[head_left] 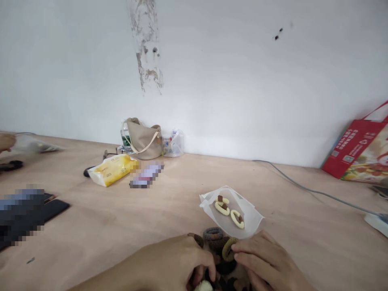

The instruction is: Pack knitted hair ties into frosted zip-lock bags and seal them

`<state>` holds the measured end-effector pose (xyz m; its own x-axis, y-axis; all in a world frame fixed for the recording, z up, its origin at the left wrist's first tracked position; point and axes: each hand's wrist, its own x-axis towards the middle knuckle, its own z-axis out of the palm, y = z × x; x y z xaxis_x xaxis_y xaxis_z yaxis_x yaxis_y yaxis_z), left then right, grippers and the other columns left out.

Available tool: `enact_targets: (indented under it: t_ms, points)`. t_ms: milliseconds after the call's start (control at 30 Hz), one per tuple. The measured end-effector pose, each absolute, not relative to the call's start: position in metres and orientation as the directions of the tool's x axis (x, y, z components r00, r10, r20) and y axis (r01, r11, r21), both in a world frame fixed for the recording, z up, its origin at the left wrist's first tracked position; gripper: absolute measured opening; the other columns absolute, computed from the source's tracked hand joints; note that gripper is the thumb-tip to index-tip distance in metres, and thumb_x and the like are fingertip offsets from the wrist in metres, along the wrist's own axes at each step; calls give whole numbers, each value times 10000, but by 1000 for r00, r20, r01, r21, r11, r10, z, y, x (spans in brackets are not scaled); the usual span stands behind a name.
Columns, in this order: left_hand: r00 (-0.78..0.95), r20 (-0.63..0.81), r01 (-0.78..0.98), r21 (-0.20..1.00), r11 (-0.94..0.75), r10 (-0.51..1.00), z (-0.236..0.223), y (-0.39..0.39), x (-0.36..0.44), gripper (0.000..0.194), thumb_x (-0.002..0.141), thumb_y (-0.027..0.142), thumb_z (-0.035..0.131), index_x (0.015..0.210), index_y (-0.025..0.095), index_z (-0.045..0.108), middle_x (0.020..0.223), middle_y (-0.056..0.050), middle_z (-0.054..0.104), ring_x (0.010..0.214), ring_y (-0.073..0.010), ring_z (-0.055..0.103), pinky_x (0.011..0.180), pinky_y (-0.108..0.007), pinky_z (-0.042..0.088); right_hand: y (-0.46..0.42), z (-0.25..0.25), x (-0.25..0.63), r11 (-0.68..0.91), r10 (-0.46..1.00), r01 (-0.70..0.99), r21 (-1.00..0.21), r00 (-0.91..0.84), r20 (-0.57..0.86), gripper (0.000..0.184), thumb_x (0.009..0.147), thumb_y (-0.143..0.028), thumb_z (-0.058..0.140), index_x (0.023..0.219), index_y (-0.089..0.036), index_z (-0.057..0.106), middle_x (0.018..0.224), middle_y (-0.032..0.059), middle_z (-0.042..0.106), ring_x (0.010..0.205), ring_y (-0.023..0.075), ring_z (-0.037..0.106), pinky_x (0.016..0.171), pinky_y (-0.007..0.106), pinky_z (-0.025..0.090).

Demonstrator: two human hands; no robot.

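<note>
A heap of fabric hair ties (220, 246) in brown, black and grey lies at the near edge of my view, partly hidden by my hands. My left hand (178, 262) reaches into it, its fingers on a brown hair tie (195, 239). My right hand (260, 258) presses its fingertips on an olive hair tie (228, 249). Just beyond them, a clear plastic sleeve (230, 212) lies flat on the wooden table (182, 210), holding two cream rings with brown bows (226, 210).
A co-worker's hand (6, 142) enters at far left beside a clear bag (33, 143). A black phone (56, 208), yellow packet (112, 169), beige handbag (142, 139), and plastic bag (172, 143) stand beyond. A red bag (354, 147) leans right; a grey cable (315, 192) runs to a white power strip (377, 224).
</note>
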<state>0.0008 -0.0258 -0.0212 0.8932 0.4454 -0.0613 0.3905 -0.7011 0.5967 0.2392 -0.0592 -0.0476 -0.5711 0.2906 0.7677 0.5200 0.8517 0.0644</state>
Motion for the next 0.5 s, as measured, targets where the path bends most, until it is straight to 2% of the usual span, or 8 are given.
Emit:
enact_targets:
  t_ms: [100, 200, 267, 333, 400, 500]
  points:
    - [866, -115, 430, 671, -605, 487, -18, -27, 2, 287, 561, 69, 637, 822, 186, 660, 577, 79, 524, 464, -75, 476, 467, -155, 368, -59, -47, 238, 849, 280, 523, 75, -566, 775, 306, 988, -102, 318, 920, -160, 611, 785, 35, 735, 701, 101, 696, 718, 204, 512]
    - [803, -164, 470, 766, -438, 574, -8, -26, 3, 256, 596, 79, 646, 830, 183, 655, 585, 81, 513, 480, -69, 459, 457, -148, 347, -60, -46, 238, 845, 274, 528, 85, -565, 778, 316, 992, -104, 310, 921, -161, 613, 784, 31, 736, 700, 94, 696, 722, 193, 515]
    - [737, -139, 439, 843, -312, 662, -3, -25, 3, 203, 649, 111, 653, 843, 171, 643, 603, 75, 535, 526, -73, 465, 495, -153, 362, -61, -47, 239, 834, 273, 542, 97, -560, 782, 304, 992, -109, 321, 942, -158, 617, 808, 37, 742, 728, 93, 699, 751, 185, 517]
    - [683, -99, 336, 923, -191, 724, -3, -23, 4, 158, 709, 176, 675, 857, 153, 624, 659, 48, 595, 591, -81, 501, 556, -167, 385, -62, -49, 241, 811, 277, 574, 111, -545, 791, 272, 990, -125, 349, 988, -157, 619, 868, 53, 748, 787, 100, 705, 805, 186, 513]
    - [653, -79, 184, 981, -56, 754, -8, -21, 7, 247, 717, 287, 742, 859, 139, 604, 723, 7, 648, 641, -98, 552, 599, -189, 407, -64, -53, 244, 806, 283, 582, 111, -543, 790, 229, 986, -172, 399, 1056, -183, 617, 950, 65, 745, 854, 118, 704, 838, 203, 517]
    - [638, -127, -9, 985, 172, 760, -22, -22, 15, 431, 611, 407, 848, 820, 130, 592, 722, -18, 667, 618, -110, 587, 602, -216, 449, -68, -56, 245, 841, 389, 541, -21, -577, 718, 307, 956, -263, 501, 1260, -241, 535, 1017, 56, 734, 872, 128, 705, 793, 183, 541]
